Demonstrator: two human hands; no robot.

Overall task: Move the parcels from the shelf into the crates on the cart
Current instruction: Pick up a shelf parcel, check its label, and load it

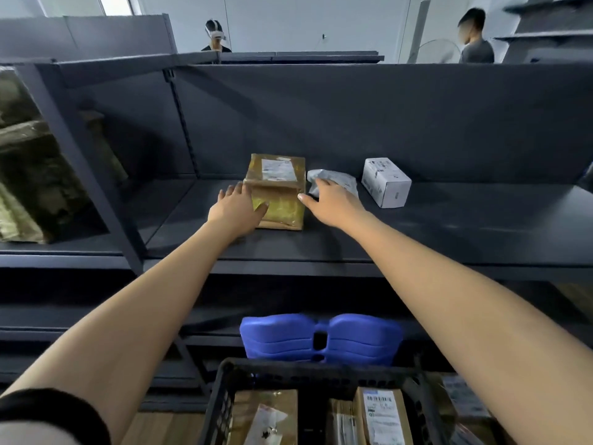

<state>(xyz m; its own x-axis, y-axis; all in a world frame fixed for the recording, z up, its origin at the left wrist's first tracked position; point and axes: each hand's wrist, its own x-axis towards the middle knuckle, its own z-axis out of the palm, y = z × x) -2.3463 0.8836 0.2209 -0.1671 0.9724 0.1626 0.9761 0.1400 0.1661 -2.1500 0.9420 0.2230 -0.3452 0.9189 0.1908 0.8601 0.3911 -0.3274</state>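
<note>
On the dark shelf (465,226) a brown parcel (277,191) wrapped in clear tape lies flat, its white label facing up at the far end. The left hand (236,208) rests against the parcel's left side with the fingers stretched out straight along that edge and the thumb laid across the top near the front corner; nothing is curled round it. The right hand (330,200) is spread wide just to the right of the parcel, thumb pointing at its right edge and about touching it, the other fingers reaching over a crumpled grey bag (337,181) that lies beside the parcel; whether those fingertips press on the bag is hard to tell from this angle. A white box (386,183) stands a little further right on the same shelf, apart from both hands. Below the shelf edge, between the two forearms, sits a blue plastic piece (321,338), and nearest the camera a black crate (221,399) holds several brown labelled parcels (382,415). Two people (475,36) stand beyond the shelving
</note>
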